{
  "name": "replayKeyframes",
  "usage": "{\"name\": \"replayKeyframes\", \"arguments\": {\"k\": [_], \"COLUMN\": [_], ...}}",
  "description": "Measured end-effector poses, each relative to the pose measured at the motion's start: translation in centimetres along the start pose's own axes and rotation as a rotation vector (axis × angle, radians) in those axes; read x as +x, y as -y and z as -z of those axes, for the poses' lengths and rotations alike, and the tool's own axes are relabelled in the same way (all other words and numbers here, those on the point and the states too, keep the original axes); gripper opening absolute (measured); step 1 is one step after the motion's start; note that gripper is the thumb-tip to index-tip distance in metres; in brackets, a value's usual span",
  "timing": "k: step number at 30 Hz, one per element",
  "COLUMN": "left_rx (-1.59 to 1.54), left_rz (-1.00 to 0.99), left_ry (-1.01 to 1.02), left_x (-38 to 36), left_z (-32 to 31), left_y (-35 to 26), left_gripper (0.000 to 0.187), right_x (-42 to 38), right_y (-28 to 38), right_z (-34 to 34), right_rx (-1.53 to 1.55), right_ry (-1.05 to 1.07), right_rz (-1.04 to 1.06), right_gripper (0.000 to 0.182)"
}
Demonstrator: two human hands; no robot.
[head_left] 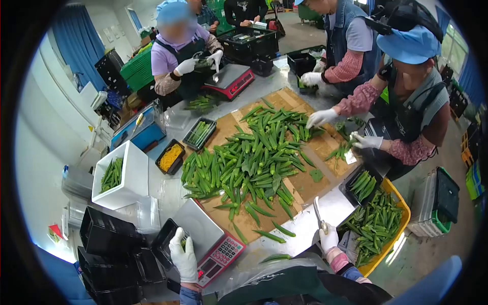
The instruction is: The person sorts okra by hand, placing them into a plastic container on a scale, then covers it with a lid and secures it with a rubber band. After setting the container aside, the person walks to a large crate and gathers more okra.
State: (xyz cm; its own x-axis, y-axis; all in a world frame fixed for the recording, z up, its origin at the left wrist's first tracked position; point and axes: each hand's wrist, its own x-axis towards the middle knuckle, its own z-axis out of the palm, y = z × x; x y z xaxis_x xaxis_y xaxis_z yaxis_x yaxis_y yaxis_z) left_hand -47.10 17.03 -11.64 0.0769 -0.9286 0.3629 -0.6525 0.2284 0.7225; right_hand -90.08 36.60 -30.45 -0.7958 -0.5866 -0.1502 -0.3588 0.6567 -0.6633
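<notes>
My left hand (183, 255), in a white glove, is closed on the side of a black plastic tray (163, 245) that is tilted beside the scale (219, 254). The scale has a steel plate and a red front with keys and a lit display. In my gloved right hand (329, 238) a slim, curved metal tool (319, 213) points up and away from me; its exact kind is unclear. A large heap of green okra (254, 157) covers the cardboard (305, 188) ahead of both hands. A few loose pods lie between the scale and my right hand.
Okra fills a yellow crate (404, 216) at right, with a black tray of okra (362, 185) on its edge. Left are stacked black trays (109, 231), a white foam box (133, 175) and a tray of yellow bands (170, 157). Co-workers stand across the table near another scale (231, 84).
</notes>
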Motion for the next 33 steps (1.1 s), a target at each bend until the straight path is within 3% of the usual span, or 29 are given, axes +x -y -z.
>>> {"name": "replayKeyframes", "arguments": {"k": [5, 9, 12, 15, 16, 17, 19, 22, 24, 27, 29, 31, 32, 33], "left_rx": [0.001, -0.083, -0.190, -0.169, -0.238, -0.421, -0.397, -0.293, -0.211, -0.418, -0.829, -0.759, -0.234, -0.195], "left_rz": [-0.014, -0.075, -0.051, -0.193, -0.116, 0.035, 0.090, 0.016, -0.062, 0.109, 0.115, 0.043, -0.237, -0.294], "left_ry": [0.028, 0.053, 0.118, 0.221, 0.242, 0.351, 0.496, 0.591, 0.627, 0.732, 0.550, 0.649, 0.832, 0.823], "left_x": [-1.0, -1.3, -1.9, -2.6, -3.4, -3.3, -3.9, -4.2, -3.9, -4.5, -6.6, -8.4, -8.6, -9.4], "left_z": [-0.2, -0.6, -0.1, 2.4, 2.4, 4.4, 5.3, 5.4, 5.6, 5.4, -2.1, -3.7, 1.8, -0.2], "left_y": [-0.6, 0.0, -0.6, -3.7, -3.2, -7.2, -5.9, -5.9, -6.9, -11.8, -0.5, -1.9, -13.2, -13.2], "left_gripper": [0.040, 0.037, 0.034, 0.037, 0.036, 0.027, 0.033, 0.034, 0.034, 0.035, 0.032, 0.033, 0.035, 0.036], "right_x": [-0.4, -2.2, -2.3, -5.5, -6.4, -7.4, -9.0, -12.1, -14.7, -17.6, -19.3, -20.8, -21.5, -22.0], "right_y": [-0.4, 1.8, 2.1, 4.8, 6.5, 7.7, 7.7, 7.5, 7.4, 3.1, 0.2, -3.1, -4.5, -6.6], "right_z": [-0.2, -0.2, -3.8, -5.1, -5.0, -5.0, -6.0, -6.0, -3.9, -3.5, -2.5, -1.1, 0.3, 1.2], "right_rx": [0.014, -0.175, -0.116, -0.058, -0.064, -0.072, -0.081, 0.160, 0.136, 0.125, 0.130, 0.142, 0.167, 0.156], "right_ry": [-0.100, -0.062, 0.007, 0.034, 0.080, 0.129, 0.147, 0.009, 0.021, -0.037, -0.047, -0.094, -0.116, -0.167], "right_rz": [0.079, 0.054, 0.039, 0.019, -0.061, -0.136, -0.088, -0.015, -0.069, -0.071, -0.136, -0.173, -0.204, -0.215], "right_gripper": [0.051, 0.045, 0.043, 0.043, 0.043, 0.044, 0.048, 0.052, 0.050, 0.051, 0.050, 0.049, 0.050, 0.050]}}
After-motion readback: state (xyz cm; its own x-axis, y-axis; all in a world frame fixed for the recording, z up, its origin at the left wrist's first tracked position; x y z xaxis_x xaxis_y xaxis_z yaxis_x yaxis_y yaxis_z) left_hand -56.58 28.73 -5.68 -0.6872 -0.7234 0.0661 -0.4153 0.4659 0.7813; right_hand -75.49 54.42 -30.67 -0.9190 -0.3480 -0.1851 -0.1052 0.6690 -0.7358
